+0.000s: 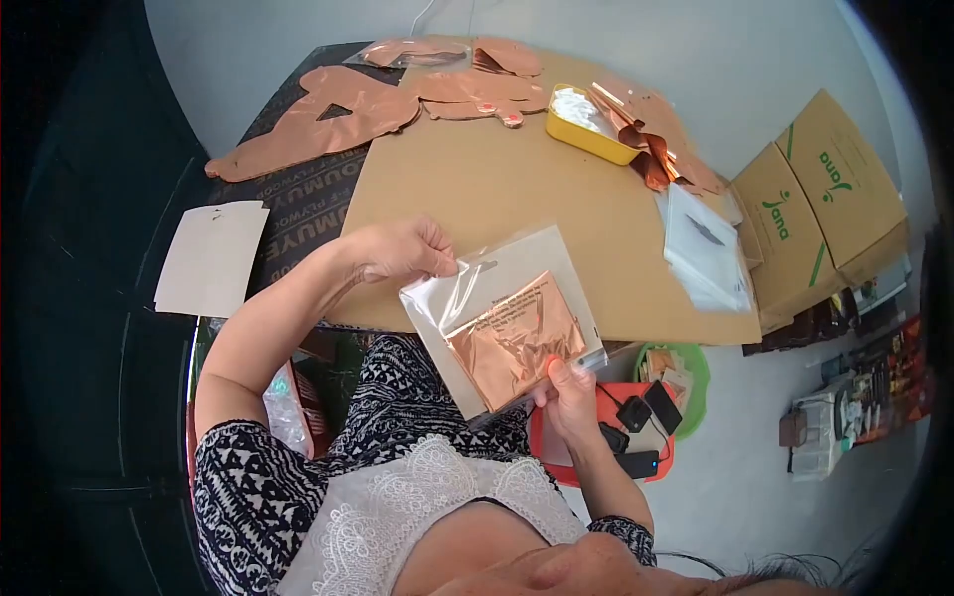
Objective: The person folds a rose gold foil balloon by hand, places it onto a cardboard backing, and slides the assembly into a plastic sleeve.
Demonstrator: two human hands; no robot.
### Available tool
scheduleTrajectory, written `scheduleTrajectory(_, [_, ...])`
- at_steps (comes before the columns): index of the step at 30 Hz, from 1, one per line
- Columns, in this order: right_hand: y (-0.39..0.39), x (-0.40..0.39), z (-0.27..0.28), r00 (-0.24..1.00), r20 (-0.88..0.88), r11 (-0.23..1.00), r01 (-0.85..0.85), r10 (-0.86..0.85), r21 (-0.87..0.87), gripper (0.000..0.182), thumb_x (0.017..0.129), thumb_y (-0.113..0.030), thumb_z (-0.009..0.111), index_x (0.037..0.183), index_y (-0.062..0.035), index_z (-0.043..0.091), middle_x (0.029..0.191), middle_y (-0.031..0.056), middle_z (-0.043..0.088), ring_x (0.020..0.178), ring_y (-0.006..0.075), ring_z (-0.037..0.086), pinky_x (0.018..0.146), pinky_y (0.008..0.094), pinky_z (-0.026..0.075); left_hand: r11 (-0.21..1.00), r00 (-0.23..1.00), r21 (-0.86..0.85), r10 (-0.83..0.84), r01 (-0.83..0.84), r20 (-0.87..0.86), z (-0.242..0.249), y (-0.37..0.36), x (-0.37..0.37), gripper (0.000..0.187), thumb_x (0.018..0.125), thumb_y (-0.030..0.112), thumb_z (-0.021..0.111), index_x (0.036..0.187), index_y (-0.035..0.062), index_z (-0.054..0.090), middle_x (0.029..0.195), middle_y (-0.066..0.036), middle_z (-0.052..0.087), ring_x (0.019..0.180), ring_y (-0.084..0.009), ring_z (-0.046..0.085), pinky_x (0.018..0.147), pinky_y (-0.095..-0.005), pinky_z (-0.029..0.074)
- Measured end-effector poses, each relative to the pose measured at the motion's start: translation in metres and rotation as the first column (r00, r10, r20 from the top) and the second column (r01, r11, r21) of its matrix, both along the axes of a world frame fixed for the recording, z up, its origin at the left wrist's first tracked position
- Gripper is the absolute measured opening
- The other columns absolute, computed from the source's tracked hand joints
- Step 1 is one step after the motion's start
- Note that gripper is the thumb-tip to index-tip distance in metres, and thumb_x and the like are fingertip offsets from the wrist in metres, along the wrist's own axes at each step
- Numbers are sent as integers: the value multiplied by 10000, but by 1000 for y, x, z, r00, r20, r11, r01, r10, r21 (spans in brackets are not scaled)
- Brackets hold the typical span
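A clear plastic bag (437, 303) with printed text is held tilted over the table's front edge. Inside it show a pale card (542, 253) and a folded piece of shiny copper-coloured foil (512, 343). My left hand (402, 248) is closed, pinching the bag's upper left corner between thumb and fingers. At the lower right edge, my right hand (568, 390) grips the same bag, its thumb on the front near the foil and its other fingers partly hidden behind.
Copper-coloured sheets (338, 114) lie along the table's back. A yellow tub (591, 144) with white material stands beside copper strips (651, 149). Plastic bags (706, 243) are stacked right, near cardboard boxes (795, 199). Pale cards (211, 256) lie left; a red stool (556, 452) holds black devices.
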State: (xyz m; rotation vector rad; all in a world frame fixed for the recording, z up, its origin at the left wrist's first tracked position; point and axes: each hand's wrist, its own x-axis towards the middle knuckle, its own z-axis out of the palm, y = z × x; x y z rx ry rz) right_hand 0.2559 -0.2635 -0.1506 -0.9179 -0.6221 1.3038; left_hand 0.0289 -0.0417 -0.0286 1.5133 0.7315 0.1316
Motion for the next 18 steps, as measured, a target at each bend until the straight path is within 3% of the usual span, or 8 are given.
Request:
scheduleTrajectory(8, [1, -8, 10, 998, -5, 998, 66, -66, -25, 241, 892, -267, 653, 1005, -64, 588, 797, 1, 589, 566, 86, 523, 462, 232, 416, 996, 996, -89, -1, 9, 92, -7, 4, 1, 125, 829, 110, 688, 751, 20, 650, 653, -12, 598, 570, -97, 542, 501, -244, 413])
scheduleTrajectory(9, [1, -9, 9, 997, -11, 997, 72, -72, -20, 233, 893, -285, 647, 949, -68, 584, 754, 14, 593, 551, 96, 528, 459, 234, 418, 993, 993, -115, 6, 7, 115, -8, 4, 2, 125, 829, 115, 689, 757, 21, 650, 659, -11, 599, 583, -98, 550, 505, -242, 418])
scheduleTrajectory(11, [0, -10, 6, 996, -24, 996, 86, -86, -10, 260, 896, -322, 636, 835, -76, 575, 669, 41, 601, 521, 117, 539, 452, 238, 422, 998, 997, -44, 36, -33, 67, -8, 6, 4, 134, 848, 151, 672, 826, 23, 636, 716, -5, 604, 630, -78, 550, 534, -230, 423])
scheduleTrajectory(15, [3, -17, 21, 996, 23, 994, 85, -83, -67, 317, 918, -357, 594, 832, -54, 562, 644, 61, 593, 517, 135, 539, 470, 255, 430, 966, 985, 192, 173, -171, 6, 5, 5, 10, 165, 875, 177, 632, 935, 26, 607, 825, -14, 606, 685, -69, 552, 569, -226, 435])
scheduleTrajectory(16, [6, -19, 24, 996, 46, 994, 81, -78, -72, 339, 927, -371, 576, 847, -41, 566, 659, 72, 601, 524, 140, 542, 483, 257, 433, 961, 986, 225, 166, -158, -18, 7, 9, 9, 207, 888, 180, 602, 1001, 7, 588, 875, -21, 608, 753, -87, 574, 642, -244, 469])
scheduleTrajectory(18, [9, -20, 28, 999, 37, 996, 27, -24, -82, 388, 948, -393, 527, 880, -13, 572, 715, 105, 626, 550, 149, 551, 512, 263, 441, 855, 969, 466, 245, -228, 24, -2, 15, 7, 238, 884, 181, 600, 1029, -6, 580, 872, -57, 627, 795, -159, 608, 702, -287, 491])
